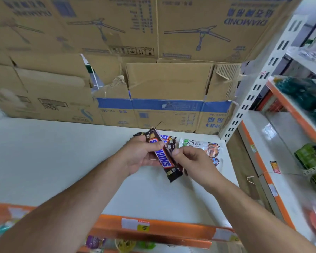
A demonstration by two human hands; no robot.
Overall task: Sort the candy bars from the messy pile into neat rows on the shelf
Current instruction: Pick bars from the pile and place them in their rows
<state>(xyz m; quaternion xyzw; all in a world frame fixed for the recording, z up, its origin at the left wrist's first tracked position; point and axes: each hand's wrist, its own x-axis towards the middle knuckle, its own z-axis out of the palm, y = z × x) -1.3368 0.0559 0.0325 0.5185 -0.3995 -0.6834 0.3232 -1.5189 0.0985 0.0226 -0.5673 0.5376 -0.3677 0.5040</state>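
Note:
A brown Snickers bar [164, 157] is held above the white shelf [53, 161], tilted with its lower end toward me. My left hand [141, 155] grips its upper half, thumb across the wrapper. My right hand [193, 161] pinches the bar's right edge. More Snickers bars [169, 140] lie behind it at the back of the shelf, partly hidden by my left hand. To their right lie white-wrapped bars [211, 149] with orange and dark print, partly hidden by my right hand.
Stacked cardboard boxes [153, 79] close off the back of the shelf. An orange price rail [162, 229] runs along the front edge. A white slotted upright [254, 92] stands at the right, with another shelf unit of green and dark packets [308, 156] beyond it.

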